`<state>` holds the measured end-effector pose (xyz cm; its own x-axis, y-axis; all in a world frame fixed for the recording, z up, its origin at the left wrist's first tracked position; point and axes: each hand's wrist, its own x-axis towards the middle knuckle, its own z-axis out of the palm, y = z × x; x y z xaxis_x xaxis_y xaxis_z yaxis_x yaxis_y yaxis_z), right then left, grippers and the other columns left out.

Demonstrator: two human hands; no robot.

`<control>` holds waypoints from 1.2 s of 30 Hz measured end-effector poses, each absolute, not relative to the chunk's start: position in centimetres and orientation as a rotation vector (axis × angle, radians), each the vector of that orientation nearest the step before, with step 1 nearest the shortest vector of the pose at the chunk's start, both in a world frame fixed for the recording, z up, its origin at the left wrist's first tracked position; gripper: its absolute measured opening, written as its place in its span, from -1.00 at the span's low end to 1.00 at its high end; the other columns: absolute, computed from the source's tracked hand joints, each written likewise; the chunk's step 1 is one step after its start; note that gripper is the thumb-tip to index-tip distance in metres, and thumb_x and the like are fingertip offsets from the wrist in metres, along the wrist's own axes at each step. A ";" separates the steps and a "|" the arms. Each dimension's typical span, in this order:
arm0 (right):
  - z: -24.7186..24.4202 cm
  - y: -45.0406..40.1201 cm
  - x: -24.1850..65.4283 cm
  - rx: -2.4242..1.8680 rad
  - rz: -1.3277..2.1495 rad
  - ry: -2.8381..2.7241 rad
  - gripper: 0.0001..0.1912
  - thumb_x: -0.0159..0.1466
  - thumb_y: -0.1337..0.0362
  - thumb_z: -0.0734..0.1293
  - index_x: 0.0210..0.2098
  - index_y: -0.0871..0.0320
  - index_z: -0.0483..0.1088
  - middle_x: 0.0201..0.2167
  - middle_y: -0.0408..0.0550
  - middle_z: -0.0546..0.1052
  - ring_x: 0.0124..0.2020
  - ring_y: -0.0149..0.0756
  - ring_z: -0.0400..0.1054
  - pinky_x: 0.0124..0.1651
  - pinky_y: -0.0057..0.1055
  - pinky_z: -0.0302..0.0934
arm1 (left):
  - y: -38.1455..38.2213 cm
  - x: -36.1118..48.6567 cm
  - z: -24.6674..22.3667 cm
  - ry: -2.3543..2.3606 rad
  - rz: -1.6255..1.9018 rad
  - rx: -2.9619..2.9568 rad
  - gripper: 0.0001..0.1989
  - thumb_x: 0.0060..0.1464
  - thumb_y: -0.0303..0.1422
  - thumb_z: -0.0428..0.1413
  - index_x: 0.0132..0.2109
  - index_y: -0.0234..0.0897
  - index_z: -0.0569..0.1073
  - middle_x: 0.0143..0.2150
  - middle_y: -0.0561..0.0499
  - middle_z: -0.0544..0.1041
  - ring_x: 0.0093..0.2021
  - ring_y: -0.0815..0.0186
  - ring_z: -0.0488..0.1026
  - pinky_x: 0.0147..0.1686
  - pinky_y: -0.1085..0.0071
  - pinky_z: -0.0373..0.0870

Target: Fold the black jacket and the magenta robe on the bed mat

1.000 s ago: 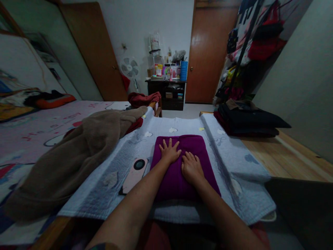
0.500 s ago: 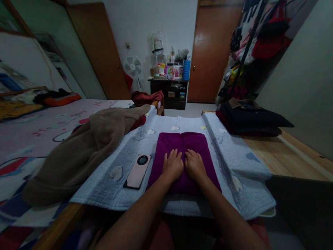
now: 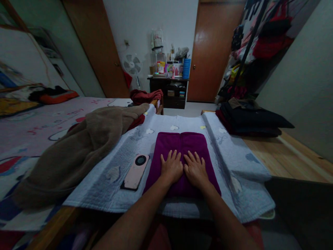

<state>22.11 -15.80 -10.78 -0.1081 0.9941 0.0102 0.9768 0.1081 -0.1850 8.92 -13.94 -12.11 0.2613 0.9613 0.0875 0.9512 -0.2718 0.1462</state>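
Note:
A folded purple garment (image 3: 169,142) with a seam or zip down its middle lies flat in front of me. On its left half rests my left hand (image 3: 171,167), palm down with the fingers spread. My right hand (image 3: 195,169) lies flat on the right half, its fingers apart too. Neither hand grips the cloth. Just left of the garment is a pink phone (image 3: 135,172) with a round dark camera ring. Beneath everything spreads a pale blue quilted cloth (image 3: 244,163) with cloud shapes.
A brown fleece garment (image 3: 78,152) is heaped on the left, partly over the bed (image 3: 65,114). Dark folded clothes (image 3: 249,118) are stacked on a wooden surface (image 3: 283,152) at right. Farther back stand a fan (image 3: 132,65) and a black cabinet (image 3: 166,93).
The fingers of my right hand have spread out flatter on the purple garment. My left hand stays in nearly the same place, its fingers slightly wider. The view has shifted a little.

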 end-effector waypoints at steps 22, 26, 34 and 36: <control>-6.0 -10.3 23.9 -1.991 0.316 -2.367 -0.61 0.35 0.17 0.07 -0.09 0.13 0.46 -0.07 0.09 0.53 -0.05 -0.10 0.40 0.00 -0.24 0.17 | -9.6 7.9 -9.0 1.735 0.242 2.455 -0.52 0.24 -0.16 -0.14 0.25 -0.12 0.25 0.28 -0.10 0.31 0.27 0.05 0.19 0.25 -0.16 -0.07; -6.3 -7.1 23.1 -1.967 0.134 -2.268 -0.60 0.32 0.27 0.11 0.06 0.19 0.38 0.10 0.15 0.43 0.11 -0.07 0.28 0.13 -0.21 0.08 | -6.3 8.0 -8.6 1.850 0.230 2.384 -0.46 0.24 -0.15 -0.13 0.33 -0.10 0.14 0.41 -0.12 0.06 0.40 -0.01 -0.10 0.26 -0.22 -0.22; -12.0 -5.9 22.7 -2.099 0.161 -2.127 -0.42 0.35 0.10 0.08 0.34 -0.03 0.04 0.42 -0.13 -0.11 0.40 0.07 -0.35 0.31 0.15 -0.38 | -4.2 7.6 -12.8 1.953 0.235 2.236 -0.33 0.17 0.08 -0.13 0.37 0.09 0.02 0.46 -0.04 -0.19 0.39 -0.28 -0.31 0.19 -0.36 -0.31; -12.4 -5.8 22.8 -2.108 0.185 -2.142 -0.42 0.35 0.09 0.07 0.35 -0.04 0.02 0.42 -0.14 -0.13 0.40 0.07 -0.37 0.30 0.17 -0.40 | -4.1 7.5 -13.4 1.954 0.244 2.241 -0.33 0.16 0.08 -0.13 0.37 0.10 0.02 0.46 -0.03 -0.20 0.39 -0.29 -0.31 0.18 -0.37 -0.31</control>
<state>22.76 -5.85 -12.38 -0.0155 0.9999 0.0069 0.9839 0.0165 -0.1778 7.52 -4.10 -13.40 0.1341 0.9908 0.0183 0.9649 -0.1348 0.2252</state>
